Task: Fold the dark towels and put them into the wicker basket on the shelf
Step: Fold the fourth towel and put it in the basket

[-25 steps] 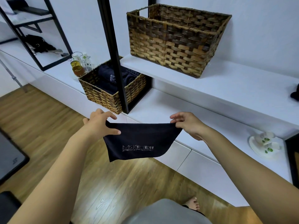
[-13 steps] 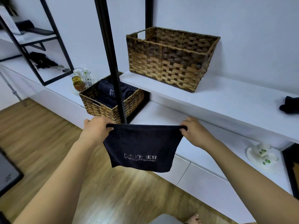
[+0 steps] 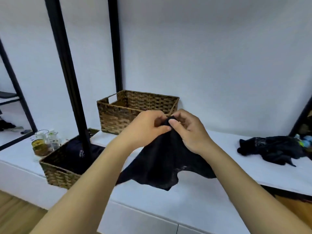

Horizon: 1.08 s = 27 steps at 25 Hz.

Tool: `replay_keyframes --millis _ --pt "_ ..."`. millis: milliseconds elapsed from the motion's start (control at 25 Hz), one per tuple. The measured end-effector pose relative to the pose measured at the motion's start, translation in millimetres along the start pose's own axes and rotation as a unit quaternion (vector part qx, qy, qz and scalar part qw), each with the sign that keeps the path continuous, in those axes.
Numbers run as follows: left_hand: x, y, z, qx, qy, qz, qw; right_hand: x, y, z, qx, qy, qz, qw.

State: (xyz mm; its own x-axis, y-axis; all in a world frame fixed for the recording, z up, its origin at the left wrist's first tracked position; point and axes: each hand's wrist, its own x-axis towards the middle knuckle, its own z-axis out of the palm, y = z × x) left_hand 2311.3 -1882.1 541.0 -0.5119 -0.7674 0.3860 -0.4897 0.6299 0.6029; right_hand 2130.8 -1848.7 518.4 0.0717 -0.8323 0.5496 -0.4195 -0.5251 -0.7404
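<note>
A dark towel [image 3: 162, 159] hangs folded in the air in front of the shelf. My left hand [image 3: 145, 127] and my right hand [image 3: 189, 130] meet at its top, both pinching the gathered upper corners together. Just behind my hands a wicker basket [image 3: 118, 112] stands on the white shelf [image 3: 253, 168]; what I see of its inside holds nothing. A heap of unfolded dark towels [image 3: 270, 149] lies on the shelf at the right.
A second, lower wicker basket [image 3: 57, 173] holds folded dark towels at the left, on the white cabinet top [image 3: 16, 159]. Glass cups [image 3: 42, 142] stand behind it. A black shelf post [image 3: 67, 65] rises between the baskets. Wooden floor lies at the bottom left.
My hands, which held the towel stretched wide by its top corners, have come together, folding it in half. The view has risen, so the basket sits lower in frame.
</note>
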Motion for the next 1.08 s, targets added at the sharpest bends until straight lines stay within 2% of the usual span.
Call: replay_keyframes --millis 80,160,320,440,640,840,920,960,1080 --pt "26 9 20 -0.069 -0.033 -0.001 0.997 -6 13 -25 0.03 0.033 0.048 0.998" --pt "45 14 43 -0.081 -0.043 0.008 0.996 -20 35 -52 0.041 0.029 0.104 0.993" --pt "86 29 79 -0.132 -0.016 0.003 0.991 -55 93 -97 -0.093 -0.04 0.215 0.971" --pt "126 41 92 -0.131 -0.001 0.005 0.991 -76 127 -131 -0.122 -0.054 0.282 0.95" --pt "205 67 75 -0.156 0.109 -0.009 0.982 -61 153 -197 -0.116 -0.009 0.318 0.941" --pt "280 73 47 -0.175 0.259 -0.01 0.95 -4 152 -275 -0.115 0.097 0.254 0.955" --pt "295 51 68 -0.128 0.251 -0.045 0.959 8 163 -294 -0.078 0.141 0.269 0.95" --pt "298 34 87 -0.079 0.223 -0.075 0.969 10 171 -300 -0.055 0.148 0.293 0.943" --pt "274 -4 160 0.024 0.073 -0.166 0.983 3 193 -295 0.016 0.083 0.404 0.911"
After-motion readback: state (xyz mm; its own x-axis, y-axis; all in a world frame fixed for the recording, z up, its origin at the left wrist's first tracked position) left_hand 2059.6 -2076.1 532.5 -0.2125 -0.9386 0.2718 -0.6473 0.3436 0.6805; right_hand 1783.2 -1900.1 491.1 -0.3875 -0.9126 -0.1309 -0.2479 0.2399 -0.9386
